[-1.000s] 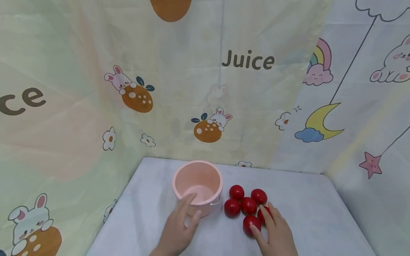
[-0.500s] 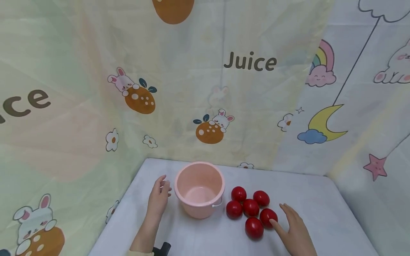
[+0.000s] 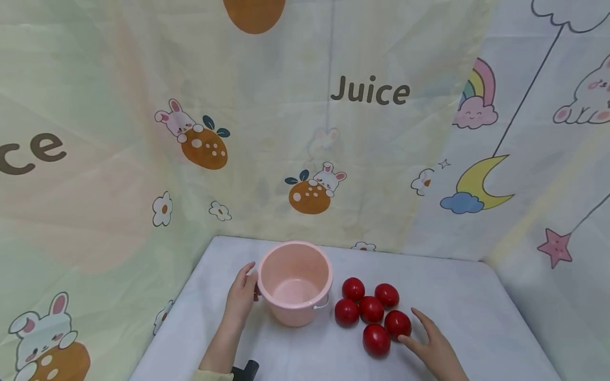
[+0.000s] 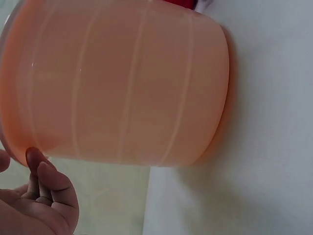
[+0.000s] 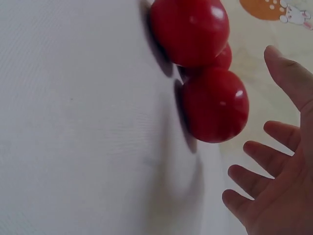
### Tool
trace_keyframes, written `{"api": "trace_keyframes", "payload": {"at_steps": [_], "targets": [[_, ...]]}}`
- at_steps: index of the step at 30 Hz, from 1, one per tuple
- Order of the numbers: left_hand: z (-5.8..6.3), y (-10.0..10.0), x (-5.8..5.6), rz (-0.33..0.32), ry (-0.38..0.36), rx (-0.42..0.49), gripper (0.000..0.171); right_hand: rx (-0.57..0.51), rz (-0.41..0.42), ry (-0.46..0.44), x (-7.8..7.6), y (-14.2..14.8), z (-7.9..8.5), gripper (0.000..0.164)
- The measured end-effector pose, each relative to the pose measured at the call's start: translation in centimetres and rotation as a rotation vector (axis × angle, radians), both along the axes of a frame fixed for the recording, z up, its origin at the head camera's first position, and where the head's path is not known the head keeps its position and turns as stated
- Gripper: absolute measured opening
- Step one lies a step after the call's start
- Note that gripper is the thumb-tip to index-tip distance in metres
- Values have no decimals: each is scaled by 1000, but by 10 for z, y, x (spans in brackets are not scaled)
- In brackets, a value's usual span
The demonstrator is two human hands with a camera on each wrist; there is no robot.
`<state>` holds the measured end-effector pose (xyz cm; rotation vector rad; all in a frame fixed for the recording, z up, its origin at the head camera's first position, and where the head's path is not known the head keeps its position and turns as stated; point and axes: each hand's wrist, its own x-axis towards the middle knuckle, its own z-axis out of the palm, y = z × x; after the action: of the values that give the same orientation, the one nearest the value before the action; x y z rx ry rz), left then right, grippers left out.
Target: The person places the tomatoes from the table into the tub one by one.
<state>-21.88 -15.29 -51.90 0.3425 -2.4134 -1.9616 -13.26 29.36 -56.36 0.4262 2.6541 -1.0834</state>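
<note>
A pink bucket (image 3: 296,314) stands upright on the white table; in the head view I see down into it. My left hand (image 3: 240,299) is at the bucket's left rim, fingers curled just under the lip and thumb beside it. The left wrist view shows these fingertips (image 4: 35,159) against the pink wall. Several glossy red balls (image 3: 371,309) lie in a cluster right of the bucket. My right hand (image 3: 437,349) hovers beside the nearest ones with its fingers spread, holding nothing. In the right wrist view one ball (image 5: 215,105) lies just off those fingers.
A white cloth covers the table (image 3: 472,312). Printed fabric (image 3: 371,137) hangs along the back and both sides. A white handle piece (image 3: 322,302) shows on the bucket's right side. A black device (image 3: 245,370) sits by the left wrist.
My left hand went from in front of the bucket round to its left side, then reached the rim. My right hand drew back rightward off the red balls, which stayed put.
</note>
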Motion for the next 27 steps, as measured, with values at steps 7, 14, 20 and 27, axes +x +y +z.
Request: {"api": "trace_keyframes", "payload": {"at_steps": [7, 14, 20, 27], "targets": [[1, 0, -3, -12, -21, 39, 43, -31, -9, -15, -3, 2, -16, 119], [-6, 2, -3, 0, -3, 62, 41, -42, -10, -13, -6, 2, -27, 122], [-11, 6, -1, 31, 46, 57, 39, -45, -15, -9, -11, 0, -32, 122], [-12, 8, -2, 65, 23, 34, 40, -40, -57, -16, -17, 0, -39, 119]]}}
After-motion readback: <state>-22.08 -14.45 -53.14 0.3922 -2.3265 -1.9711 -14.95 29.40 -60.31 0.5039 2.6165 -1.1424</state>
